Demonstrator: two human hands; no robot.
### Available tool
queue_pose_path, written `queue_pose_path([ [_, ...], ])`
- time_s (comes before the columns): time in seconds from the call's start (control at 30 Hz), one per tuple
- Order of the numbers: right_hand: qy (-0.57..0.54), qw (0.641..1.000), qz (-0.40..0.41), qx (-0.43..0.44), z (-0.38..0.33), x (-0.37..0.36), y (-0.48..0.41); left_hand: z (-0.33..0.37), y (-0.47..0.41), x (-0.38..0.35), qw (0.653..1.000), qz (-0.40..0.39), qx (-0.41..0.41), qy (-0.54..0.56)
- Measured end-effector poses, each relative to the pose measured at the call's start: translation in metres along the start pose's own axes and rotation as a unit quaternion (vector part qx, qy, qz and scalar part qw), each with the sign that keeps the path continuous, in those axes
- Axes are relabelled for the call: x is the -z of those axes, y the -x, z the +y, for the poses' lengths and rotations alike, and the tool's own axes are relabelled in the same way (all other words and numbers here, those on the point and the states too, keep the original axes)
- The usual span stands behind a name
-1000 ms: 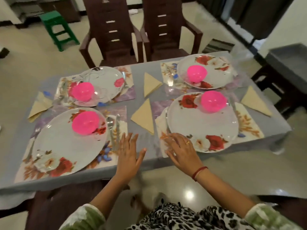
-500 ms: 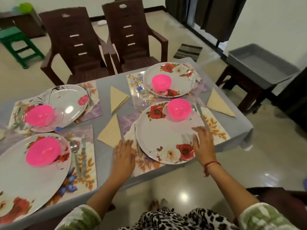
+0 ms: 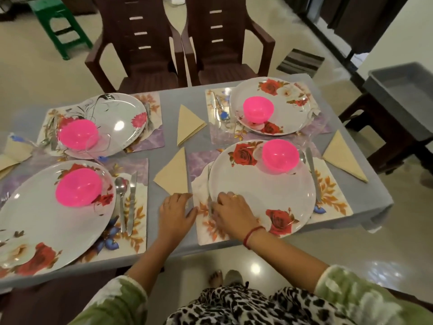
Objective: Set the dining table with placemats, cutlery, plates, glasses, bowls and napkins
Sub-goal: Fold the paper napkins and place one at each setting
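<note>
The near-right setting has a floral placemat (image 3: 332, 195), a rose-patterned plate (image 3: 269, 191) and a pink bowl (image 3: 280, 156) on the plate's far side. A fork (image 3: 209, 184) lies half under the plate's left rim, and a knife (image 3: 312, 172) lies on the right. My right hand (image 3: 234, 213) sits over the plate's near-left rim, its fingers bent down onto the fork's handle. My left hand (image 3: 175, 214) lies flat on the grey table (image 3: 168, 106), touching the placemat's left edge just below a folded beige napkin (image 3: 174, 177).
Three more settings with plates, pink bowls and cutlery fill the table, such as the near-left plate (image 3: 46, 212). Two brown chairs (image 3: 140, 43) stand at the far side, a green stool (image 3: 61, 26) behind them. A grey tub (image 3: 403, 95) rests on a stool at the right.
My right hand has come from the plate's right edge to its left rim by the fork. My left hand has stayed by the placemat's left edge.
</note>
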State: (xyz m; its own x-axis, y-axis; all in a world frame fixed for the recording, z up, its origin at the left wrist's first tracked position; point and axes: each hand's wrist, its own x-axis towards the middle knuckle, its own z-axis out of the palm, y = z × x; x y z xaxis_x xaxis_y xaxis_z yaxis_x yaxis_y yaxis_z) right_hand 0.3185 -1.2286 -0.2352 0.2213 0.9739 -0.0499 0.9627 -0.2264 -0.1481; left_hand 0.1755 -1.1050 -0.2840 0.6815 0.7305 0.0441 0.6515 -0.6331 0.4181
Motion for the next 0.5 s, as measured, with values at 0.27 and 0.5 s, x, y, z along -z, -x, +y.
queue_pose_path([
  [0.27, 0.138, 0.987, 0.076, 0.012, -0.016, -0.045, 0.013, 0.002, -0.048, 0.008, 1.000, 0.002, -0.011, -0.011],
  [0.5, 0.121, 0.985, 0.121, 0.036, -0.011, -0.050, 0.005, 0.025, -0.118, 0.000, 0.995, -0.091, -0.022, -0.043],
])
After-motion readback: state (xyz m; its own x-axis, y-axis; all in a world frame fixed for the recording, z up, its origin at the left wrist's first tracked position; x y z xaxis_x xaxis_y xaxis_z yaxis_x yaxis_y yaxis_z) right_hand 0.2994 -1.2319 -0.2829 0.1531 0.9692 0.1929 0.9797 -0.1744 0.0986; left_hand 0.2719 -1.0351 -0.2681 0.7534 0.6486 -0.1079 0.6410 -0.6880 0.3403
